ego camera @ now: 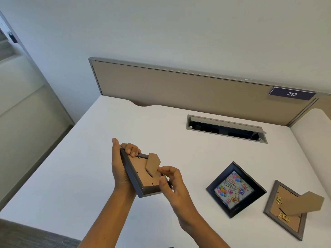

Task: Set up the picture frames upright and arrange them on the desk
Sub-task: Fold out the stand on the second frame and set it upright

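White desk [89, 158], cable tray [226, 129] lid open, dark inside. Left hand [119, 169] grips a gray picture frame [138, 173] back-up; right hand [172, 179] pinches its cardboard stand [152, 162]. Birthday frame [235, 189] and another gray frame [286, 210] lie off to its right.

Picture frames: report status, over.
Left hand grips grey frame back-up; right hand pinches its stand. Birthday frame and third frame lie flat on desk. Nothing blocking.

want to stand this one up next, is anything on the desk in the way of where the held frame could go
Nothing visible blocks it. The held frame is in the left hand, with the right hand at its cardboard stand. The white desk below and behind it is bare; the birthday frame and the face-down frame lie off to the right.
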The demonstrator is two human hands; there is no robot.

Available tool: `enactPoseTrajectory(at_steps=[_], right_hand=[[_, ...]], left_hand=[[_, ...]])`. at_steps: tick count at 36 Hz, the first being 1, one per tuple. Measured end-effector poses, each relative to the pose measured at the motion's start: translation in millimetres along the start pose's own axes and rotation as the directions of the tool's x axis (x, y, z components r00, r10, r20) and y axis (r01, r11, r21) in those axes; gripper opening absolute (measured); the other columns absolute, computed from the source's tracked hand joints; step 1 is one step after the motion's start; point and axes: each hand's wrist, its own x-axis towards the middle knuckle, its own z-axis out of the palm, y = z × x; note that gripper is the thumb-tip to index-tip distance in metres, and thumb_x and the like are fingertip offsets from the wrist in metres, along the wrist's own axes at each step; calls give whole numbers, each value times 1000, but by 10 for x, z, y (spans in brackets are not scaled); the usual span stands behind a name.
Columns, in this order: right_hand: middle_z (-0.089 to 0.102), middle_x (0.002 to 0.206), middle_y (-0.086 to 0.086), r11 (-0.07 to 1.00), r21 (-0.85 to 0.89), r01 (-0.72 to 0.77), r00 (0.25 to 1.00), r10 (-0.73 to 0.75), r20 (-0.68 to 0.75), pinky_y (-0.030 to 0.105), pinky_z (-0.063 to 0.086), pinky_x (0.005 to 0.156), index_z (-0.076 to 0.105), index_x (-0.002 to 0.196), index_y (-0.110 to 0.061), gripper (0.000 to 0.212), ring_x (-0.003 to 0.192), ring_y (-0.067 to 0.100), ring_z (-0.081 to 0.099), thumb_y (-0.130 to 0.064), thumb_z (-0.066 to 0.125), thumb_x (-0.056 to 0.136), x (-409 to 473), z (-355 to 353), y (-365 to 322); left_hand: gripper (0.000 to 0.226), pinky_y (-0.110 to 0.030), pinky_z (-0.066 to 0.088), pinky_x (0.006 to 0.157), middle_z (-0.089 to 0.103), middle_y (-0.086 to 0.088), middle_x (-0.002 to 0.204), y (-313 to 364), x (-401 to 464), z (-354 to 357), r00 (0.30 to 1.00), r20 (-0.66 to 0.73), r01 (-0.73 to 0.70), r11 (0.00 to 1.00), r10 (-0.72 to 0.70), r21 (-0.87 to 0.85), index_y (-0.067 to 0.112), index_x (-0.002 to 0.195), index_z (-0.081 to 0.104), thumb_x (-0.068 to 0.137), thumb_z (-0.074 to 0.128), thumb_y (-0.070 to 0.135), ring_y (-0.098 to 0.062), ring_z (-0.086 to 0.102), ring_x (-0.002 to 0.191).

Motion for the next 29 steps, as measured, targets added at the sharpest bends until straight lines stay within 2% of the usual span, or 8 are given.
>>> enactPoseTrajectory(at_steps=[5, 10, 12, 14, 19, 24, 27, 29], right_hand=[[62, 145, -32, 984, 176, 0, 999, 7, -41, 21, 48, 99, 56, 132, -58, 76, 127, -11, 61, -86, 83, 66, -7, 6, -63], [65, 149, -17, 959, 282, 35, 998, -18, -64, 31, 59, 105, 61, 135, -49, 79, 139, 2, 59, -66, 97, 67, 10, -2, -108], [66, 147, -15, 956, 287, 55, 996, -34, -78, 33, 58, 108, 62, 135, -49, 77, 141, 7, 60, -59, 99, 68, 20, -11, -98], [67, 145, -16, 960, 272, 64, 996, -42, -83, 29, 58, 106, 63, 136, -49, 79, 139, 10, 61, -54, 101, 68, 34, -17, -77], [68, 145, -18, 972, 231, 39, 998, -28, -54, 23, 59, 101, 60, 141, -49, 86, 137, 8, 63, -45, 105, 68, 92, -33, 26], [74, 137, -15, 961, 277, -7, 1000, 12, -14, 30, 63, 98, 62, 140, -50, 88, 131, 12, 69, -35, 108, 66, 167, -46, 88], [78, 130, -5, 955, 296, -31, 999, 37, -14, 41, 61, 106, 65, 138, -49, 87, 129, 21, 71, -34, 108, 64, 216, -34, 125], [80, 126, 3, 946, 320, -45, 999, 48, -2, 42, 61, 108, 67, 136, -48, 83, 126, 26, 73, -31, 108, 65, 241, -23, 158]], left_hand=[[49, -31, 57, 72, 57, 3, 67, 20, 28, -44, 999, -34, -8, 1000, 9, 25, 22, 73, 56, 96, 59, 65, -14, 59, 63], [50, -32, 59, 70, 58, 2, 66, 12, 45, -65, 997, -81, -3, 999, 5, 32, 22, 71, 58, 98, 56, 64, -14, 60, 61], [50, -32, 60, 70, 59, 2, 67, 3, 50, -68, 995, -97, -3, 999, 7, 38, 22, 72, 59, 99, 55, 64, -14, 61, 61], [50, -31, 60, 69, 59, 2, 67, -5, 57, -66, 994, -112, -4, 998, 11, 55, 22, 72, 59, 99, 55, 64, -14, 61, 61], [49, -30, 56, 70, 57, 1, 69, -23, 108, -49, 990, -141, 21, 992, -4, 126, 22, 72, 60, 97, 56, 65, -14, 59, 62], [52, -33, 52, 73, 58, -1, 72, -59, 210, -46, 986, -163, 57, 974, -21, 219, 21, 73, 61, 95, 58, 68, -16, 59, 65], [53, -36, 51, 73, 59, -1, 71, -89, 283, -69, 987, -155, 79, 960, -38, 269, 22, 73, 61, 94, 57, 70, -17, 60, 65], [54, -37, 51, 72, 59, -1, 71, -109, 330, -83, 986, -159, 99, 948, -52, 302, 23, 72, 61, 94, 56, 71, -18, 60, 66]])
